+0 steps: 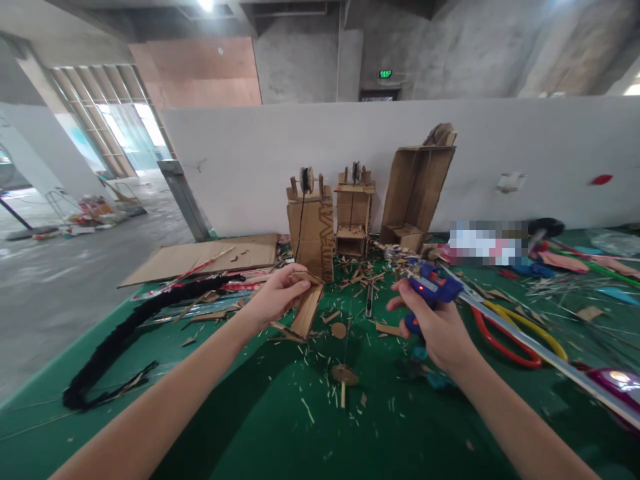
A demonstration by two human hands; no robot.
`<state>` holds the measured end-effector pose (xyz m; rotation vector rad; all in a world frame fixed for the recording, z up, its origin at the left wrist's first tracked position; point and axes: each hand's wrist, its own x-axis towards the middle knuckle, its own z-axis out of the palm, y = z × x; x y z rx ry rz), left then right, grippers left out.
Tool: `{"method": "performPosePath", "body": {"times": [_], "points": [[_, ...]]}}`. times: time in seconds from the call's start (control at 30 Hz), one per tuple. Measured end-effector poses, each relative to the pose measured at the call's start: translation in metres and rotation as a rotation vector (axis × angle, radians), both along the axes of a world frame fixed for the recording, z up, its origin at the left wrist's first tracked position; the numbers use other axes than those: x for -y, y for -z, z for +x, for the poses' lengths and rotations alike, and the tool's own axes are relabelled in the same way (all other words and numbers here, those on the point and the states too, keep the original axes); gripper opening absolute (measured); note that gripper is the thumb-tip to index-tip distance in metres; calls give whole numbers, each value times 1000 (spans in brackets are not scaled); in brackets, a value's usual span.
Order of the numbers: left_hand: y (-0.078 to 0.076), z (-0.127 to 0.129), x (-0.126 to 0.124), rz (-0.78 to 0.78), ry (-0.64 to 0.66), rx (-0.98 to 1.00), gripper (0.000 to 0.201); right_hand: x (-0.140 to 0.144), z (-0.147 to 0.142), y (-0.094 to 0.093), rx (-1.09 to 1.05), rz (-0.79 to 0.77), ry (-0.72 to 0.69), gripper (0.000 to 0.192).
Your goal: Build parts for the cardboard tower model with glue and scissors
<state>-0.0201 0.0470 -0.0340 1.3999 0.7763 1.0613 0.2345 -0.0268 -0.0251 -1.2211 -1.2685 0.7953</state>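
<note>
A green felt-covered table (pixel 260 427) is strewn with small cardboard scraps, and a long black fuzzy strip (pixel 125 333) is laid along its left edge beside a flat brown cardboard sheet (pixel 200 257). Two small cardboard towers topped with spools (pixel 311 223) (pixel 354 210) and an open upright cardboard box (pixel 417 190) are set against a white partition wall (pixel 525 147). Red and yellow loops (pixel 515 333) are seen at the right near a long metal ruler (pixel 550 363).

Person's body, own view: two bare forearms entering from the lower edge, no sleeves, watch, rings or gloves visible on left hand (pixel 274 298) or right hand (pixel 440 331); fingernails short and unpainted.
</note>
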Motion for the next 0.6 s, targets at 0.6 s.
{"method": "performPosePath", "body": {"times": [0.6], "points": [[-2, 4, 7, -132, 238, -60, 33, 16, -34, 17, 56, -275, -334, 50]]}}
